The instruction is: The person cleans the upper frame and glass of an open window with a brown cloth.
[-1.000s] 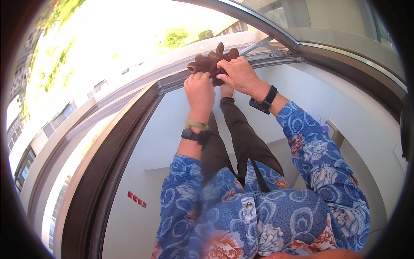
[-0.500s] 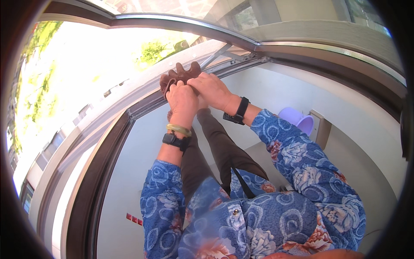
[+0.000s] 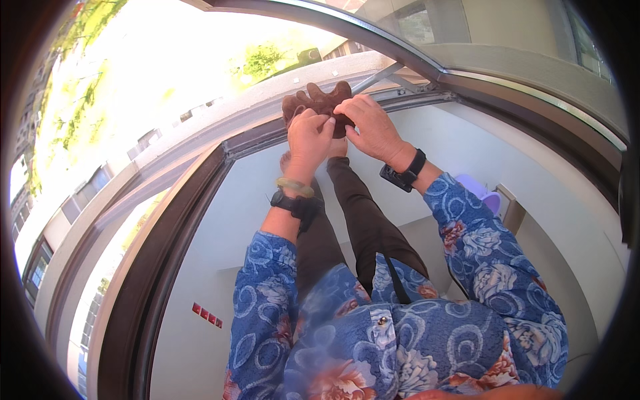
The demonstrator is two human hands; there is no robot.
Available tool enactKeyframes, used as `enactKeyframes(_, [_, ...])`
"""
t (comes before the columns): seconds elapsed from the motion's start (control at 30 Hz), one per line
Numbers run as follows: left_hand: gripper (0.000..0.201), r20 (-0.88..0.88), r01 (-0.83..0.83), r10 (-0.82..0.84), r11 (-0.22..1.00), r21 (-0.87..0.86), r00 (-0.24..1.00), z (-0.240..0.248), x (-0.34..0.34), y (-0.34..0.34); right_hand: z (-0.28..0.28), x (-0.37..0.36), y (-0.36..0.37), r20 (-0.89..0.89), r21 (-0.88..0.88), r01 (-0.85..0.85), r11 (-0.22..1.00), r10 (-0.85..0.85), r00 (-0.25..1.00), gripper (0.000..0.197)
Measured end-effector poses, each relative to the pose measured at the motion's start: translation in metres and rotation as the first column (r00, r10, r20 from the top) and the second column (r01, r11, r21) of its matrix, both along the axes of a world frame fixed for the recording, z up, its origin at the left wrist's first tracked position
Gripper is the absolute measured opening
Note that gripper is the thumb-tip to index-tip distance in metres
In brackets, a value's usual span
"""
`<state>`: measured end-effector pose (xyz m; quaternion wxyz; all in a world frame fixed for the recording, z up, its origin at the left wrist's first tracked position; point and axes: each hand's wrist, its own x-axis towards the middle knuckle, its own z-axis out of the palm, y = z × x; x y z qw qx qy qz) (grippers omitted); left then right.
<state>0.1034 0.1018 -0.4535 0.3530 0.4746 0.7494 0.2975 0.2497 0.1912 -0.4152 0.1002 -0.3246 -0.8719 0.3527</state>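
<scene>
A dark brown glove (image 3: 319,100) with stubby, finger-like lobes is held up in front of the lower window frame, its lobes pointing away from me. My left hand (image 3: 311,137) pinches its near left edge between thumb and bent fingers. On the right edge, my right hand (image 3: 375,127) has its fingertips on the glove, with the thumb lower and apart from the index finger. The far side of the glove is hidden. Below the hands, my bare feet (image 3: 337,148) show partly.
A brown window frame (image 3: 167,267) runs along the left and front, with bright outdoors beyond. An open glazed sash (image 3: 373,37) hangs at the top, joined by a metal stay (image 3: 377,78). A purple basin (image 3: 475,189) stands at right; a red-squared strip (image 3: 207,315) is at lower left.
The view has shifted, so hands and glove appear farther right and slightly higher. My right hand's thumb has spread away from its fingers, which were bunched closer to the left hand.
</scene>
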Motion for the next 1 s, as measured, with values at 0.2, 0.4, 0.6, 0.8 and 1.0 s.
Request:
enactKeyframes(0.2, [0.021,-0.325,0.166,-0.170,0.985,-0.040,0.930,0.008,0.016,0.009,-0.016,0.003,-0.006,0.042,-0.033,0.093,0.995,-0.091,0.995,0.028])
enactKeyframes(0.4, [0.026,-0.432,0.196,-0.302,0.942,-0.273,0.850,0.011,0.012,0.008,-0.022,-0.013,0.001,0.112,-0.147,0.167,0.975,-0.151,0.982,0.021])
enactKeyframes(0.6, [0.028,-0.544,0.105,-0.287,0.934,-0.341,0.789,0.010,-0.018,-0.013,-0.042,-0.047,-0.012,0.075,-0.133,0.059,0.989,-0.049,0.996,0.011])
enactKeyframes(0.8, [0.027,-0.654,-0.004,-0.301,0.907,-0.422,0.694,0.013,-0.044,-0.034,-0.044,-0.094,-0.032,0.064,-0.171,-0.007,0.985,0.018,0.998,0.003])
enactKeyframes(1.0, [0.018,-0.722,-0.110,-0.218,0.919,-0.378,0.657,0.002,-0.051,-0.050,-0.052,-0.120,-0.051,-0.158,-0.320,0.065,0.945,-0.120,0.980,0.013])
